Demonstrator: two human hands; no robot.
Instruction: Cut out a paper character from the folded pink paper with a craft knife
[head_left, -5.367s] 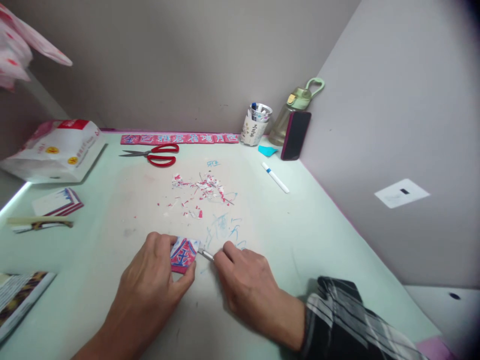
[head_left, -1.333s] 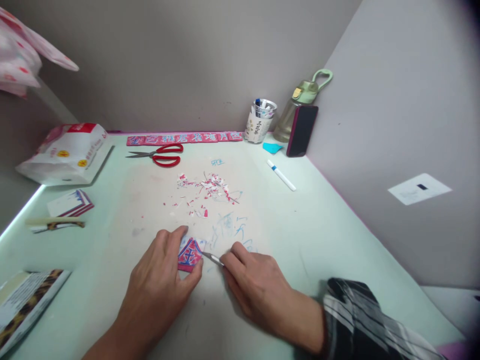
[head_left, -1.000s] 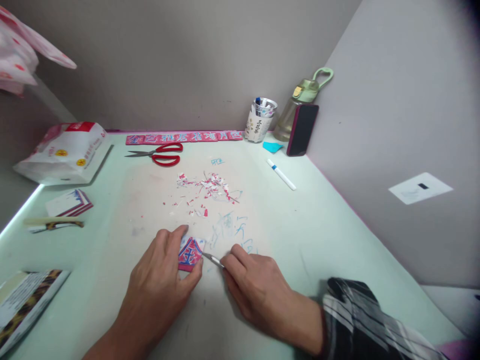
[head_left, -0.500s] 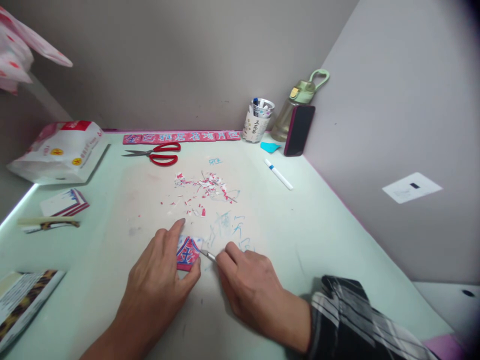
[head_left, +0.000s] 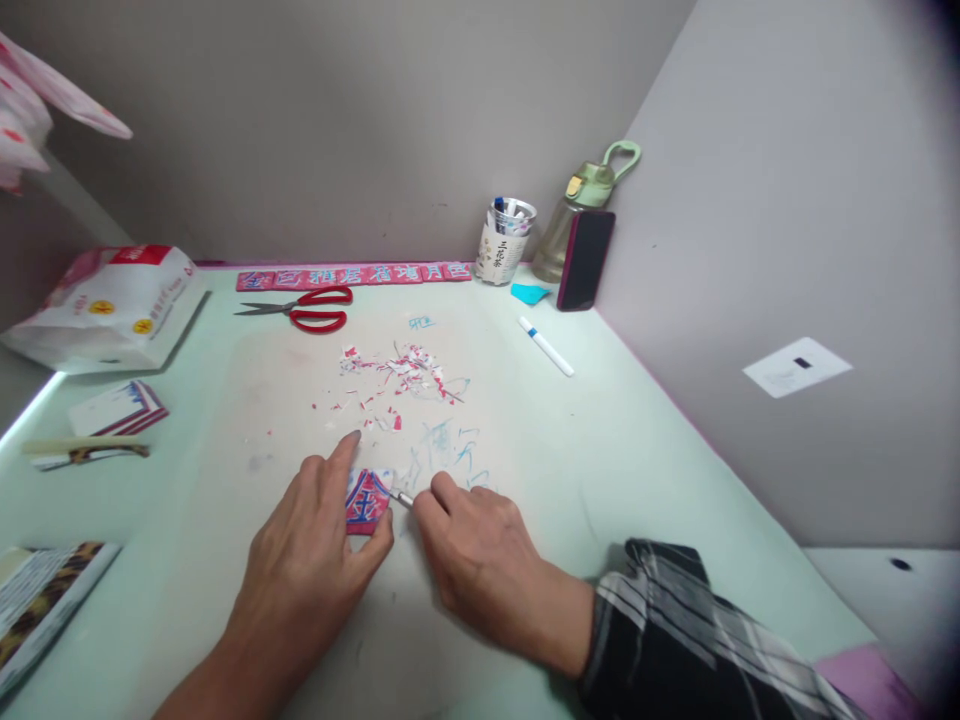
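Note:
A small pink block (head_left: 364, 508), like carving rubber, lies on the desk with a blue-outlined character on its face and a whitish upper edge. My left hand (head_left: 307, 550) steadies it, fingers along its left side and thumb at its lower right. In my closed right hand (head_left: 480, 555) is a slim metal craft knife (head_left: 403, 499), held like a pen. The knife's tip meets the block's right edge, beside the character. Pink and white shavings (head_left: 412, 370) lie scattered beyond the hands.
Red-handled scissors (head_left: 319, 308) lie before a row of pink character tiles (head_left: 352, 275). At the back stand a pen jar (head_left: 502, 245), a green bottle (head_left: 555, 240) and a phone (head_left: 586, 260). A white marker (head_left: 546, 347) lies right; a paper bag (head_left: 112, 310) and cards (head_left: 116, 408) are left.
The whole view has shifted slightly, so everything appears a little further left. Both hands keep their hold, and the knife tip stays at the block's right edge.

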